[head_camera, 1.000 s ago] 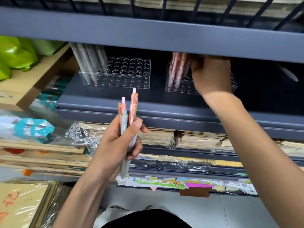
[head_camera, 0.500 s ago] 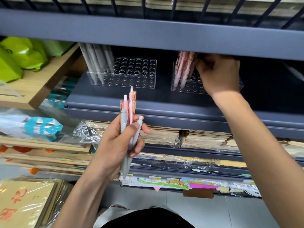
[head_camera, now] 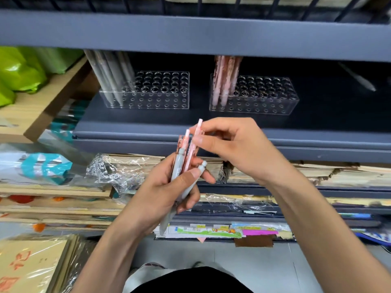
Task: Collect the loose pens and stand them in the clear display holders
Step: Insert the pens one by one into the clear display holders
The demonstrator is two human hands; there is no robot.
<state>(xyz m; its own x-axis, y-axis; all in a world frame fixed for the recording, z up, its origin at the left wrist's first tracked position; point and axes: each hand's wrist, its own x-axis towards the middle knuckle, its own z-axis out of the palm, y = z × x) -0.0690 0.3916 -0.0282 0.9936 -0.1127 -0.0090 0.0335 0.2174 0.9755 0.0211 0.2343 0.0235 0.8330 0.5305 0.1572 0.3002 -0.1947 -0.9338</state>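
pens [head_camera: 176, 166] held below the shelf [head_camera: 317, 123]

left hand [head_camera: 160, 191] wraps its fingers round the upright bundle. right hand [head_camera: 239, 149] pinches the tallest pink pen [head_camera: 199, 123] near its top. grey-pen holder [head_camera: 156, 100] and pink-pen holder [head_camera: 264, 102] stand behind on the shelf.

A bunch of loose pens [head_camera: 183, 157], pink and grey, stands upright in the left hand [head_camera: 163, 193]. The right hand [head_camera: 237, 149] pinches the tallest pink pen [head_camera: 198, 129]. On the shelf, the left clear holder [head_camera: 160, 102] holds grey pens [head_camera: 110, 75] at its left end. The right clear holder [head_camera: 264, 107] holds pink pens [head_camera: 224, 77] likewise.
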